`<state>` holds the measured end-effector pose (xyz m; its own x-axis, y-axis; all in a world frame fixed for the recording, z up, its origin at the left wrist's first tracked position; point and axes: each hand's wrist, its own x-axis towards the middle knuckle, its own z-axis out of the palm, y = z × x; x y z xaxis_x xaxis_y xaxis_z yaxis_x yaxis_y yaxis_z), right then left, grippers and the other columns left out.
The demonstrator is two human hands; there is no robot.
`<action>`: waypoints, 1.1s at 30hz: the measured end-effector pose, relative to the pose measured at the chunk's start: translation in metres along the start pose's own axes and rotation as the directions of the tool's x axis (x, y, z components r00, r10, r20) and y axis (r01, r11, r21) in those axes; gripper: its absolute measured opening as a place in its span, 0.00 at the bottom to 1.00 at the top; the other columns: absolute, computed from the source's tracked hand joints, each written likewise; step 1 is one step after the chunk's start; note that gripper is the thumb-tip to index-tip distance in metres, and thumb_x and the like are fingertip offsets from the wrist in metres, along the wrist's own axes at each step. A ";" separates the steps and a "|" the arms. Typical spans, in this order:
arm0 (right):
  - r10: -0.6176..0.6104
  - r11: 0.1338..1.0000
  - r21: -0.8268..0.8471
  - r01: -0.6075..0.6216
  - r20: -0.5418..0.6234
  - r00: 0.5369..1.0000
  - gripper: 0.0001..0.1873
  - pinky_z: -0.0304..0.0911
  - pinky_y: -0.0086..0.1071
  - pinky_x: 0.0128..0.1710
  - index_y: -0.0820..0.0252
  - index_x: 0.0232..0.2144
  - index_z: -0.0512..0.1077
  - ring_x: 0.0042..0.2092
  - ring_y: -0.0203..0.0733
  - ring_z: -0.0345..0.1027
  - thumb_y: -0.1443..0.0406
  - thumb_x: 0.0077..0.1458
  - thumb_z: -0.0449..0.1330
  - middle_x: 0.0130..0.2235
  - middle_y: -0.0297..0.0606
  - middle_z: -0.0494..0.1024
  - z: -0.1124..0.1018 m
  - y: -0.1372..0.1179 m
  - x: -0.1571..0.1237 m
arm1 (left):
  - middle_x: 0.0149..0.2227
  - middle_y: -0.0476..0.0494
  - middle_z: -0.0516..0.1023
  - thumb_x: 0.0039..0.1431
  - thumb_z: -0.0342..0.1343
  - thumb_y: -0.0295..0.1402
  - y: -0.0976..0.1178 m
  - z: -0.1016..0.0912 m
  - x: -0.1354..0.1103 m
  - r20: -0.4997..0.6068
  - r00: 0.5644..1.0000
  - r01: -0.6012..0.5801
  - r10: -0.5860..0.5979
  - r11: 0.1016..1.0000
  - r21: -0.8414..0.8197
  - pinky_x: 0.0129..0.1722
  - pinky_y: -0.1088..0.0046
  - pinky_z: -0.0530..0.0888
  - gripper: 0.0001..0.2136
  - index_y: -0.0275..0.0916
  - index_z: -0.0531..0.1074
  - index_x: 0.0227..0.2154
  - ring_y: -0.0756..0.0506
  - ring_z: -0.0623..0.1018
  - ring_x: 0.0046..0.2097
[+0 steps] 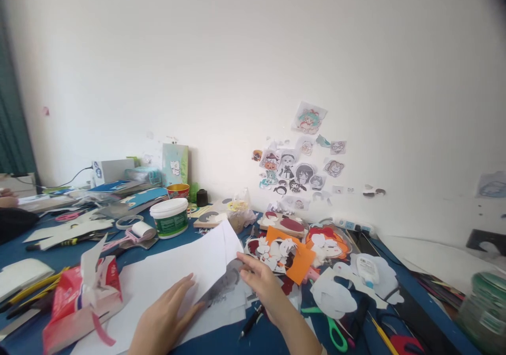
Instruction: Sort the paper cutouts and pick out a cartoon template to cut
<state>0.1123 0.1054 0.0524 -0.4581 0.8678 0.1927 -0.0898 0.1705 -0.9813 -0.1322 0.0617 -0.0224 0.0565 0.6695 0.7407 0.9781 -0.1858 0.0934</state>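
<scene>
My left hand lies flat with fingers stretched out on a large white sheet of paper on the blue table. My right hand pinches the sheet's right edge and lifts that corner up, showing a printed drawing on the papers beneath. A black pen lies just below my right wrist.
A red tissue pack sits at the left, a white tub with green label behind the sheet. Paper cut-outs, green scissors and a glue bottle lie to the right. Stickers cover the wall. A person's hand shows far left.
</scene>
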 end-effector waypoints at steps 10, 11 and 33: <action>-0.061 0.843 -0.538 0.013 -0.070 0.996 0.17 0.59 0.35 0.43 0.61 0.41 0.72 0.42 0.45 0.64 0.64 0.48 0.53 0.41 0.43 0.71 0.000 0.014 0.004 | 0.21 0.48 0.73 0.56 0.39 0.39 0.001 -0.007 0.005 0.096 0.946 0.312 -0.310 0.950 -0.010 0.24 0.75 0.67 0.12 0.42 0.64 0.26 0.46 0.75 0.24; -0.059 0.778 -0.628 -0.010 -0.088 0.994 0.16 0.59 0.35 0.43 0.62 0.39 0.73 0.42 0.46 0.64 0.66 0.48 0.52 0.38 0.43 0.72 0.000 0.017 0.005 | 0.20 0.50 0.71 0.56 0.39 0.40 0.002 -0.011 0.007 0.100 0.924 0.374 -0.369 0.927 -0.038 0.24 0.75 0.67 0.12 0.42 0.62 0.25 0.47 0.74 0.23; 0.170 0.779 -0.590 -0.213 -0.128 0.977 0.24 0.58 0.32 0.43 0.61 0.47 0.67 0.47 0.47 0.63 0.63 0.45 0.54 0.47 0.44 0.69 0.000 0.019 0.002 | 0.22 0.48 0.73 0.45 0.50 0.43 -0.019 -0.029 0.009 0.095 0.459 0.823 -0.883 0.383 -0.419 0.26 0.70 0.69 0.14 0.37 0.71 0.28 0.43 0.73 0.27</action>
<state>0.1097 0.1103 0.0336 -0.3493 0.9368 0.0210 0.5495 0.2229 -0.8052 -0.1557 0.0510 0.0018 -0.8190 0.5399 0.1946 0.3373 0.1785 0.9243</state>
